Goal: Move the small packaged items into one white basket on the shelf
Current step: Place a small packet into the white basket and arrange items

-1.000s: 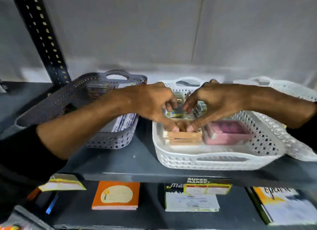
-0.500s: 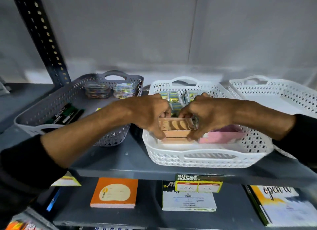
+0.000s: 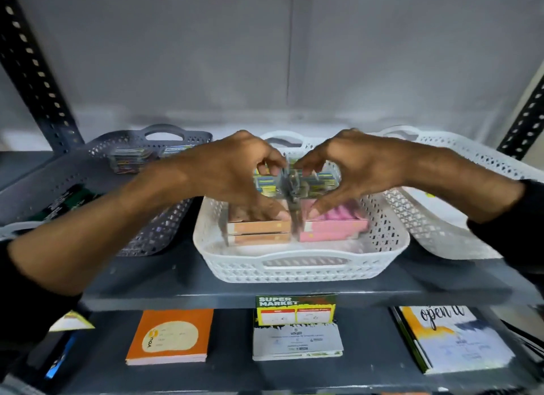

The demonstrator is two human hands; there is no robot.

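Two hands, left and right, pinching small packets over white basket, grey basket alongside

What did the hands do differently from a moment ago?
Half a second ago both hands pressed on the orange boxes at the front of the middle white basket. Now the left hand and right hand have lifted their fingers to pinch a small clear packet between them, thumbs low near the boxes. The pink boxes, grey basket and other baskets stayed put.
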